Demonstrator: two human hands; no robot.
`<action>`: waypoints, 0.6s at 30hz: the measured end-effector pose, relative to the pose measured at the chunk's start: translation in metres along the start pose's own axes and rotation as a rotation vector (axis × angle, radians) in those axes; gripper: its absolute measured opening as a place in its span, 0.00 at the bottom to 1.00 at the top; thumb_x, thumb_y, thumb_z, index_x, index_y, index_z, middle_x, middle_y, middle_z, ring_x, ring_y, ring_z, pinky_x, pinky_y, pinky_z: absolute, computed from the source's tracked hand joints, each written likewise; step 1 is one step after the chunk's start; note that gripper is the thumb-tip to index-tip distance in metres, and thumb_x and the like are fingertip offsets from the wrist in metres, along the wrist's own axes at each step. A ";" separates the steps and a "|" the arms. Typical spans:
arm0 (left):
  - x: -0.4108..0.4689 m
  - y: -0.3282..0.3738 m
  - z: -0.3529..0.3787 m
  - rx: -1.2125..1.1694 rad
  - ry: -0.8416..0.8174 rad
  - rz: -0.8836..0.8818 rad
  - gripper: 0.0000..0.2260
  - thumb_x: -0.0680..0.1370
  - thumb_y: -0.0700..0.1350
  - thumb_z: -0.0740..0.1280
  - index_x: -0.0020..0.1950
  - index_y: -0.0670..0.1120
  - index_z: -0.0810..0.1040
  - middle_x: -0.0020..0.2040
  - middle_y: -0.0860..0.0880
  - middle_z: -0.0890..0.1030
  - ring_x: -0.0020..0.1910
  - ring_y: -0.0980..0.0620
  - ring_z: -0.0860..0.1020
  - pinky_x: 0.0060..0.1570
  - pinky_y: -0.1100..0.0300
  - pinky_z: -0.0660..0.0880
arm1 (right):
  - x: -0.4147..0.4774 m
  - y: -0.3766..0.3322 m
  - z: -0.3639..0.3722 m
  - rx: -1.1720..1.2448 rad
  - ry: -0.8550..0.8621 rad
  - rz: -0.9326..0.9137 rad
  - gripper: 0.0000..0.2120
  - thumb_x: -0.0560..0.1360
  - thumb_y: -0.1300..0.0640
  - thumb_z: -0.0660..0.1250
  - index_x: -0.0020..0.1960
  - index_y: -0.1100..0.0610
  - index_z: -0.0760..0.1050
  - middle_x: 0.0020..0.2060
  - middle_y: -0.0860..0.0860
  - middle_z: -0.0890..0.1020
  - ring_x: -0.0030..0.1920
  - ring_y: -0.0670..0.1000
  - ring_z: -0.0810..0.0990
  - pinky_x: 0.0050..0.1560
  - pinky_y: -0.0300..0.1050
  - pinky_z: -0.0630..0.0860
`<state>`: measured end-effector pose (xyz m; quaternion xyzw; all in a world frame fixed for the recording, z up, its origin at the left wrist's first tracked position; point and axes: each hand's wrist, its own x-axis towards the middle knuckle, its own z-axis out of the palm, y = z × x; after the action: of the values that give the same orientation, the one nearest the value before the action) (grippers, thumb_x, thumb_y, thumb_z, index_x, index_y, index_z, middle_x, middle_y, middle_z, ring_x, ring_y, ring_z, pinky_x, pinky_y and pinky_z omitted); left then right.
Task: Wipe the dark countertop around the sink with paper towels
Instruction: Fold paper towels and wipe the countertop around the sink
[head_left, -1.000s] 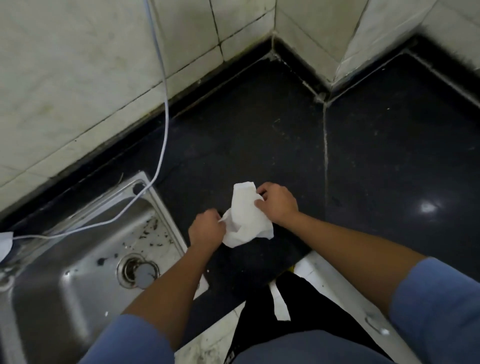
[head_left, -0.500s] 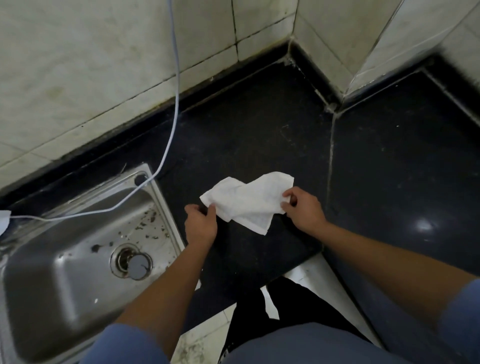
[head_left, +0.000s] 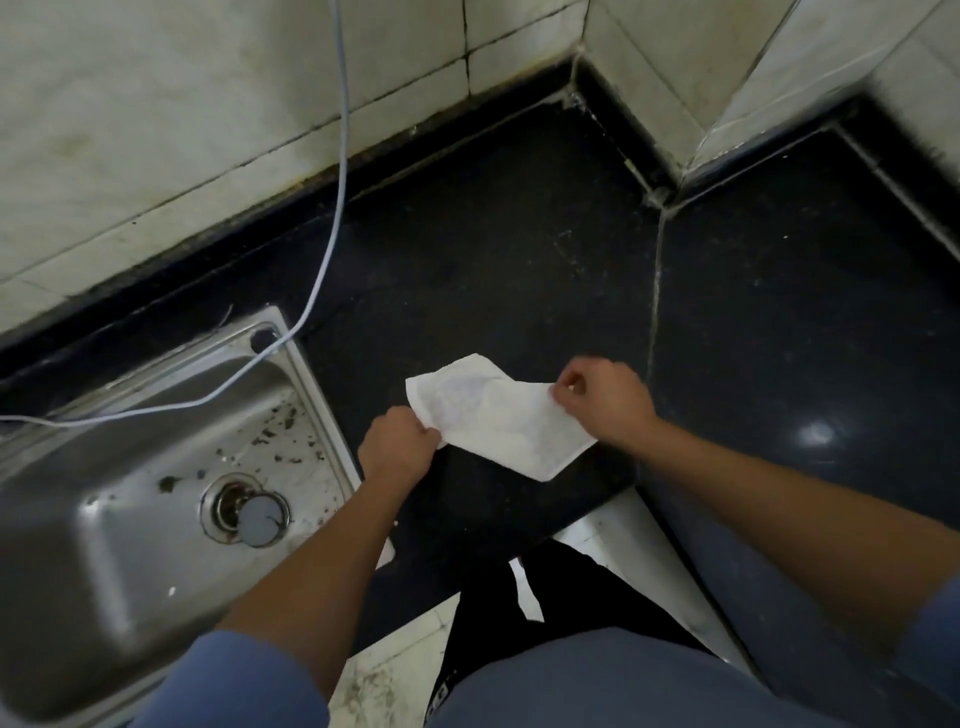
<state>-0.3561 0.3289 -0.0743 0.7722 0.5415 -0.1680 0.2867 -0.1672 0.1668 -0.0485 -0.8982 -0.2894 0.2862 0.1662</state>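
Fingers of the left hand (head_left: 397, 447) are curled, pinching the near-left corner of the paper towel (head_left: 498, 421). Those of the right hand (head_left: 605, 402) are bunched and pinch its far-right edge. The white sheet is thin, creased and roughly kite-shaped, and it is pulled out between them over the dark countertop (head_left: 493, 234), just right of the sink (head_left: 104, 545). Whether it touches the stone I cannot tell.

The sink is dull stainless steel with rounded corners. Dark crumbs fleck it, and a grey stopper sits in the round drain (head_left: 247, 512). The countertop is glossy, speckled black stone. A pale grout seam (head_left: 655, 291) runs back to the wall corner. A thin pale cable (head_left: 340, 156) hangs down the wall and crosses the sink's back corner – the only thing lying across that rim. Behind are pale marbled tiles (head_left: 156, 104) with grimy joints.
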 end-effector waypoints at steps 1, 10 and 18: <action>-0.004 -0.003 0.000 -0.009 0.021 0.022 0.07 0.70 0.46 0.69 0.35 0.43 0.76 0.34 0.46 0.79 0.34 0.47 0.78 0.31 0.59 0.69 | 0.010 -0.005 -0.002 0.021 0.063 0.002 0.06 0.74 0.48 0.67 0.45 0.50 0.78 0.38 0.47 0.80 0.42 0.51 0.80 0.40 0.43 0.73; -0.015 -0.015 -0.010 -0.529 0.213 -0.064 0.08 0.70 0.37 0.70 0.37 0.47 0.73 0.36 0.47 0.79 0.37 0.47 0.80 0.37 0.52 0.78 | 0.014 -0.047 0.048 -0.312 -0.139 -0.279 0.10 0.74 0.57 0.62 0.55 0.54 0.76 0.50 0.53 0.80 0.48 0.56 0.80 0.41 0.46 0.71; 0.000 -0.008 -0.006 -0.479 0.179 0.014 0.07 0.74 0.35 0.64 0.45 0.45 0.79 0.42 0.46 0.82 0.39 0.47 0.81 0.46 0.50 0.80 | 0.012 -0.001 0.044 -0.409 0.083 -0.725 0.07 0.71 0.53 0.70 0.46 0.55 0.77 0.49 0.53 0.77 0.47 0.55 0.77 0.37 0.48 0.76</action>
<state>-0.3634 0.3346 -0.0720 0.6977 0.5840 0.0361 0.4134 -0.1860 0.1806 -0.0874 -0.7635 -0.6307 0.1094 0.0857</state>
